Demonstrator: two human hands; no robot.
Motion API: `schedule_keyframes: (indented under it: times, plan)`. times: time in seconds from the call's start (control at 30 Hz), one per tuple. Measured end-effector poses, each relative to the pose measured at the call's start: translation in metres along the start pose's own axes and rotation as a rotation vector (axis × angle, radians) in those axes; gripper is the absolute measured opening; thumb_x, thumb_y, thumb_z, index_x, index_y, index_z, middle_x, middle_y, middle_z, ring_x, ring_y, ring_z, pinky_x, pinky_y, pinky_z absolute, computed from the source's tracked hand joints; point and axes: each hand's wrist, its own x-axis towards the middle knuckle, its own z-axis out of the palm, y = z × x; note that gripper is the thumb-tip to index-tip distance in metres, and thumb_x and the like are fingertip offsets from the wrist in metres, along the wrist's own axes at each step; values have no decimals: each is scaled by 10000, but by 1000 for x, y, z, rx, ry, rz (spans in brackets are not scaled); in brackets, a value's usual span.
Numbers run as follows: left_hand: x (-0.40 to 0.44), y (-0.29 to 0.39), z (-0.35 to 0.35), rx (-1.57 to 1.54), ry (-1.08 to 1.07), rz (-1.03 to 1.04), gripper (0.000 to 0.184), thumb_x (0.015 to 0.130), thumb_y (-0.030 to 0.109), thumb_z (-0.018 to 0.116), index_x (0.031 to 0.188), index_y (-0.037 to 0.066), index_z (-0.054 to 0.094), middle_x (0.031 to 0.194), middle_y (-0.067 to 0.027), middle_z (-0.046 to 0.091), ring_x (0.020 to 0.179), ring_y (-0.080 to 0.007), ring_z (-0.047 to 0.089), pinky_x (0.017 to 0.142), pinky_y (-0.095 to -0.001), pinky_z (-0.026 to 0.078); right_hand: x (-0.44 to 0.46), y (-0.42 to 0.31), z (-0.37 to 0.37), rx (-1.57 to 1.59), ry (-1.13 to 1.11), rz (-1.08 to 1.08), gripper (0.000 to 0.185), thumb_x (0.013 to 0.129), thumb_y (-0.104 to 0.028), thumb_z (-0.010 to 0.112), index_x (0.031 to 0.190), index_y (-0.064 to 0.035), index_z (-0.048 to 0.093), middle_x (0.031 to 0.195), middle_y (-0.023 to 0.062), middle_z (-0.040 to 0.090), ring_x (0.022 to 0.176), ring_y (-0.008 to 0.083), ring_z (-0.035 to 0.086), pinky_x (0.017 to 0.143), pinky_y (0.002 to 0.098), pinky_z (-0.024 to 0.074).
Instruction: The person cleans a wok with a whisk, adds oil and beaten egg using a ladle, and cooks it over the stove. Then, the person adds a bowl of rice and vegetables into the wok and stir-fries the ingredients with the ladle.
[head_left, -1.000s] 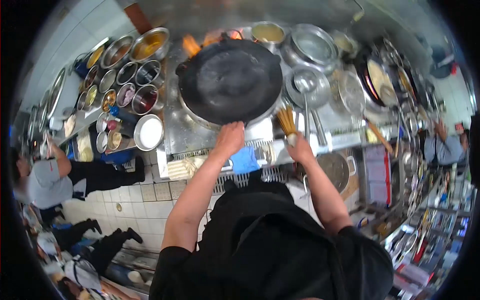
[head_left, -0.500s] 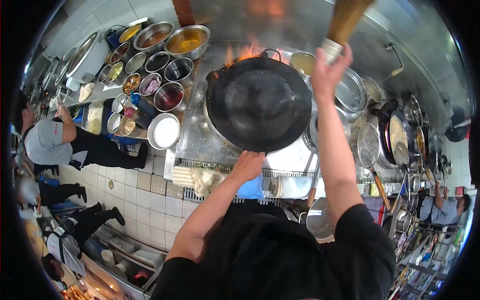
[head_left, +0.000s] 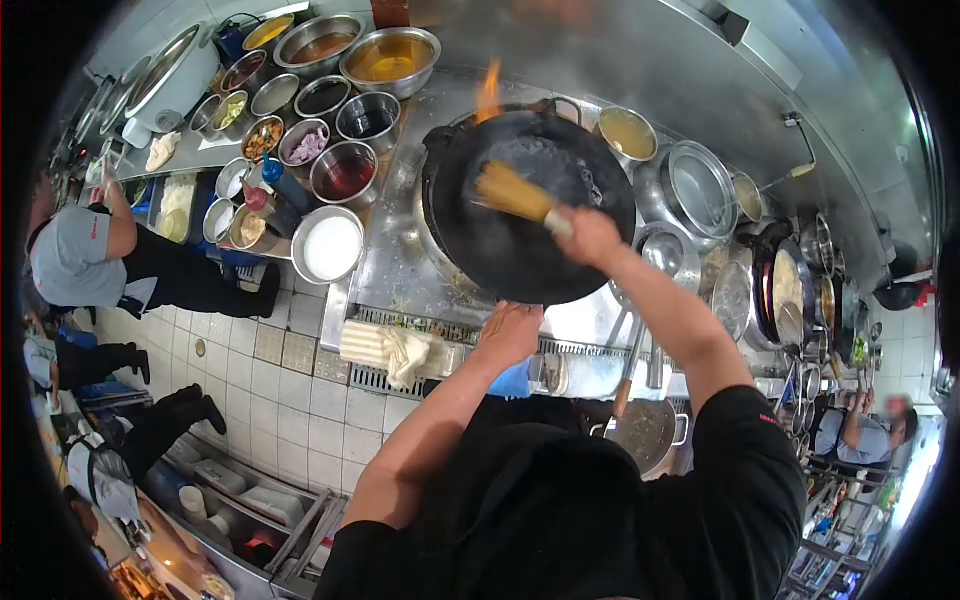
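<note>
A large black wok (head_left: 500,240) rests on the burner, with a flame behind its rim and some wet patches inside. My right hand (head_left: 588,238) is closed round the handle end of a bamboo brush (head_left: 512,192), whose bristles are over the inside of the wok. At the wok's near edge, my left hand (head_left: 512,330) has its fingers closed on the rim or a handle there; the exact grip is hidden. Just below that hand lies a blue cloth (head_left: 513,381).
Metal bowls of sauces and ingredients, one with white contents (head_left: 332,247), stand left. A striped cloth (head_left: 375,345) lies on the front edge. Right are a ladle (head_left: 662,252), pots (head_left: 700,190) and strainers. Several people stand left, another far right.
The brush in my right hand has come down from the raised position at upper right into the wok. My left hand has stayed at the near rim. The view has shifted slightly.
</note>
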Motion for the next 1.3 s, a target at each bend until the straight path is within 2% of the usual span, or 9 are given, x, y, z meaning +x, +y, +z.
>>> schedule_keyframes:
  times: [0.2, 0.27, 0.33, 0.43, 0.6, 0.7, 0.87, 1.03, 1.3]
  plan:
    - [-7, 4, 16, -73, 172, 55, 146, 847, 108, 535, 887, 18, 644, 905, -182, 683, 946, -317, 638, 873, -424, 430, -23, -19, -42, 32, 243, 155, 489, 830, -312, 629, 1305, -237, 539, 950, 238, 642, 870, 404, 651, 789, 464, 530]
    - [-4, 7, 16, -42, 162, 35, 158, 853, 116, 533, 900, 16, 647, 901, -182, 682, 940, -315, 637, 874, -424, 429, -30, -26, -23, 109, 92, -133, 437, 827, -313, 628, 1236, -164, 590, 921, 244, 651, 862, 409, 653, 798, 470, 527]
    - [-5, 6, 12, -45, 141, 38, 163, 858, 121, 532, 904, 15, 648, 898, -181, 681, 935, -315, 637, 874, -424, 429, -16, 4, -31, -85, -42, 133, 306, 847, -278, 579, 1023, -46, 675, 863, 244, 671, 855, 382, 672, 799, 466, 531]
    - [-7, 6, 15, -57, 143, 31, 171, 868, 127, 527, 913, 16, 648, 892, -180, 680, 929, -314, 637, 875, -425, 428, -10, 26, -67, -95, 141, 360, 542, 827, -289, 613, 1357, -217, 524, 1024, 212, 667, 925, 367, 658, 811, 466, 531]
    - [-6, 8, 11, -48, 116, 7, 172, 878, 127, 518, 918, 18, 645, 885, -179, 680, 924, -315, 638, 877, -429, 424, -31, -24, -38, 74, 15, -31, 543, 823, -315, 632, 1352, -250, 528, 1010, 237, 659, 963, 397, 639, 846, 461, 512]
    - [-5, 8, 10, -49, 106, 13, 167, 877, 123, 518, 919, 20, 642, 881, -178, 681, 919, -314, 638, 873, -429, 422, 7, 49, -18, -12, 39, 430, 524, 838, -332, 604, 1340, -199, 534, 990, 232, 675, 926, 376, 657, 806, 465, 528]
    - [-2, 4, 13, -48, 78, 21, 155, 894, 126, 510, 925, 31, 628, 919, -178, 683, 941, -321, 637, 858, -451, 422, -16, -12, -25, 132, 210, 70, 518, 847, -324, 600, 1357, -306, 507, 1000, 214, 680, 951, 374, 654, 863, 466, 509]
    - [0, 6, 4, -40, 114, 14, 154, 879, 117, 519, 924, 27, 636, 907, -180, 684, 940, -321, 639, 859, -440, 424, 1, 37, -35, 122, 186, 403, 485, 854, -319, 584, 1334, -275, 526, 1011, 200, 684, 951, 366, 656, 839, 466, 518]
    - [-4, 7, 8, -26, 68, 13, 140, 888, 122, 511, 908, 42, 624, 902, -164, 685, 931, -322, 641, 876, -451, 427, -5, 30, -28, -30, -60, 227, 554, 842, -348, 625, 1375, -280, 491, 1047, 205, 667, 977, 381, 644, 841, 456, 520]
